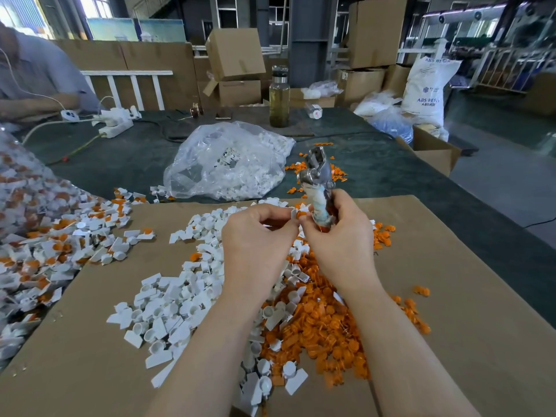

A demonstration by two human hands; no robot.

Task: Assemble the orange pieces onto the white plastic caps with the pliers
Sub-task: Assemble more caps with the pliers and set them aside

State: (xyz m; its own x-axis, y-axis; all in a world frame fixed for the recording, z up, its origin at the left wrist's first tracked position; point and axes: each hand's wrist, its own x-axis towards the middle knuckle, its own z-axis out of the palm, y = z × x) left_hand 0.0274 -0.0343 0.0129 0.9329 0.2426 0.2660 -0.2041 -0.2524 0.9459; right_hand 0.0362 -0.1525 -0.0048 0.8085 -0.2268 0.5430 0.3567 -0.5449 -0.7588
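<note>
Right hand [340,236] grips pliers [319,182]; left hand [255,236] fingers apparently pinch white cap [296,212].

Head view: one wide-angle camera, forward and down.

It looks from the near edge of the cardboard sheet [436,296] across the table [120,158] toward stacked boxes [234,55] beyond its far edge. The forearms enter from the bottom, close to the lens; the sheet's left and right edges bow with distortion.
</note>
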